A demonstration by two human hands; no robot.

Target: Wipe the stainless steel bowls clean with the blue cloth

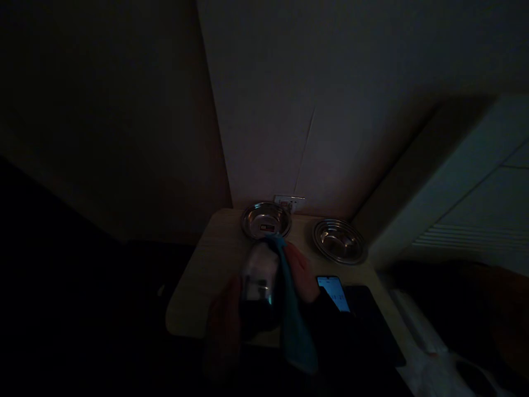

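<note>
Between my two hands is a shiny metal bowl [261,270], tilted above the near part of a small pale table. My left hand [225,320] grips its left side; the hand is dark and blurred. On the other side, my right hand [301,273] presses a blue cloth [295,325] against the bowl, and the cloth hangs down below the hand. Just beyond the bowl sits another metal bowl [251,223] with a dark label inside. A stack of metal bowls [339,242] stands to the right.
A lit phone [334,292] lies on the table [198,281] by my right forearm, next to a dark flat object [372,314]. A wall socket [289,202] is behind the labelled bowl. Walls border the table at the back, and a pale cabinet [463,187] stands at right. The room is very dim.
</note>
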